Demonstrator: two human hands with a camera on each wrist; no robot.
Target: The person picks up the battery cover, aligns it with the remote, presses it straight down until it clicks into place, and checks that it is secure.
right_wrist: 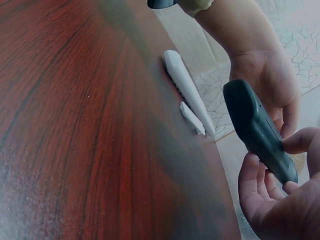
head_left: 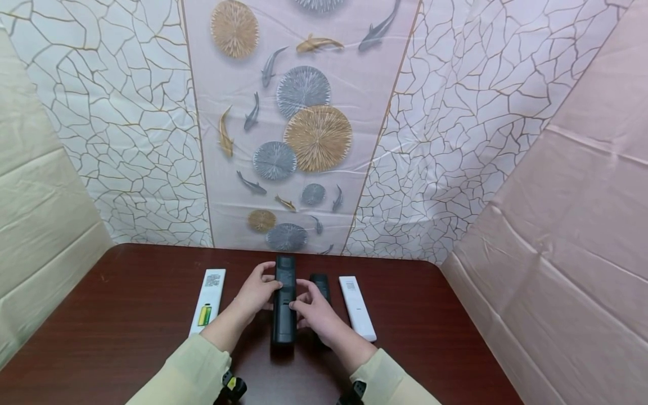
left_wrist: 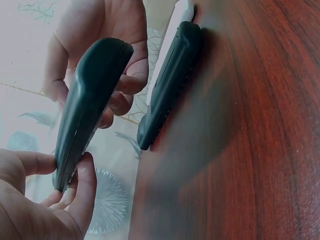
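A black remote control (head_left: 284, 323) is held up above the table, its back with the battery cover facing up in the head view. My left hand (head_left: 255, 293) pinches it near its far end, thumb on the back. From the other side, my right hand (head_left: 320, 315) grips its edge, the thumb beside the cover's latch. In the left wrist view, the remote (left_wrist: 92, 90) tilts between both hands, apart from the wood. A second black remote (left_wrist: 172, 82) lies on the table to the right, partly hidden by my right hand in the head view.
On the dark red wooden table (head_left: 131, 315), a white remote (head_left: 212, 289) with a battery picture lies at left. Another white remote (head_left: 356, 309) lies at right. A small white piece (right_wrist: 192, 119) sits beside the left one. Patterned cloth (head_left: 314, 225) hangs behind the table.
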